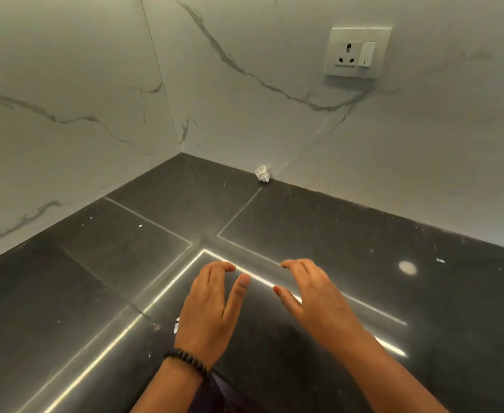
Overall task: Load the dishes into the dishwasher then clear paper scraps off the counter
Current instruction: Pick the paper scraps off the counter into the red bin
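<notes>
Counter [349, 234]: dark, glossy stone; fills the lower frame from 3 to 9 o'clock; pale seam lines cross it; bright strip-light reflections run diagonally under both hands.
Wall [244, 93]: white marble-look panels with grey veins; two faces meet in a corner at about 12 o'clock from the hands.
Socket [358, 51]: white plate with one outlet and one switch; on the wall at 1 o'clock.
Paper ball [263, 173]: small, white, crumpled; on the counter touching the foot of the wall, at 12 o'clock from the hands; well apart from both hands.
Scraps [176, 324]: small white bits on the counter just beside the left hand, at its 9 o'clock; another fleck [440, 260] at 3 o'clock of the right hand; a further fleck [140, 225] at 10 o'clock.
Left hand [212, 305]: palm down over the counter; fingers loosely bent and spread, thumb out; holds nothing; contact with the counter cannot be told.
Bracelet [186, 359]: dark beads; on the left wrist.
Right hand [316, 296]: palm down, near the left hand at its 3 o'clock; fingers loosely bent, holding nothing.
</notes>
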